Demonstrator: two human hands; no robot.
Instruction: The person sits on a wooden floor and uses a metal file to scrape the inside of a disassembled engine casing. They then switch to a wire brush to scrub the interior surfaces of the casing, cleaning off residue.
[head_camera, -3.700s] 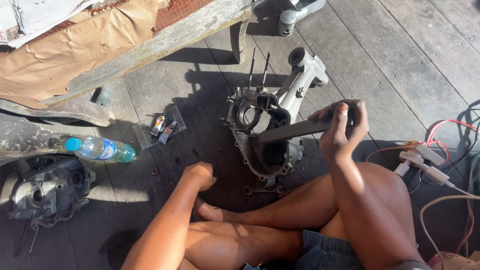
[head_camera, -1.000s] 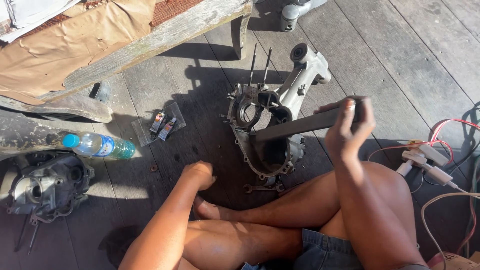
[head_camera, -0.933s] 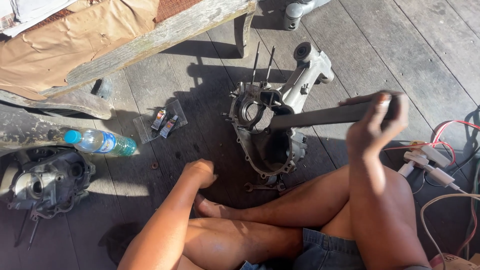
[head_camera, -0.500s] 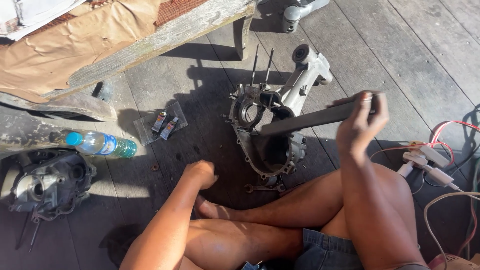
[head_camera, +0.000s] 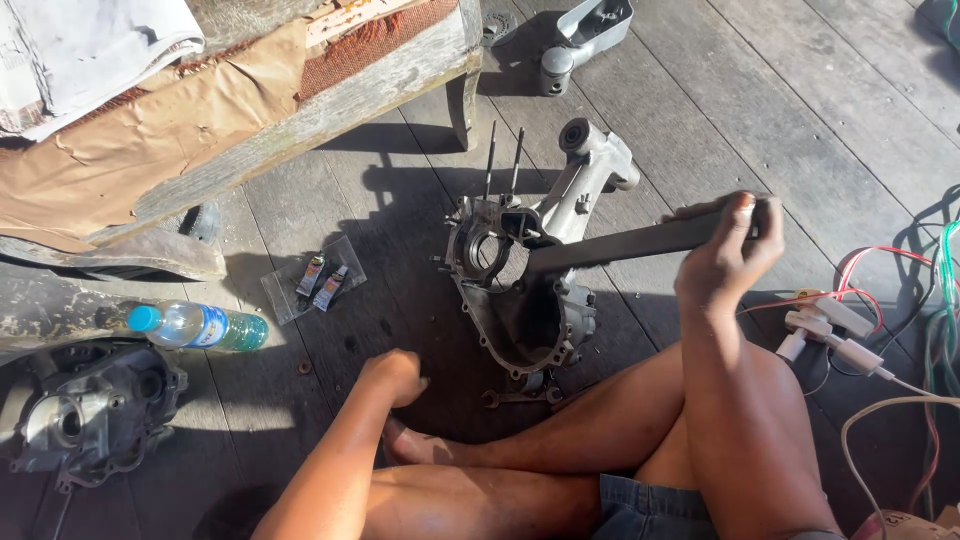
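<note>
Our right hand (head_camera: 722, 262) has swung the flat metal bar (head_camera: 625, 243) back down, fingers clenched around it; our left hand (head_camera: 393, 372) rests fisted. The bar's tip could slip and gouge the engine case (head_camera: 520, 300).

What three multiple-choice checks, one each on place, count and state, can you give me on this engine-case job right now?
1. Where does the plastic water bottle lie?
A. on the wooden bench
B. on the floor planks, left of the engine case
C. inside the engine case

2. How many long studs stand up from the engine case?
A. two
B. four
C. none

3. What is the right hand doing?
A. resting empty
B. gripping a long flat metal bar
C. holding the bottle

Answers: 1 B, it lies on the planks by the left edge; 2 A, two thin studs rise at its top; 3 B, its fingers wrap the bar that reaches into the case.
</note>
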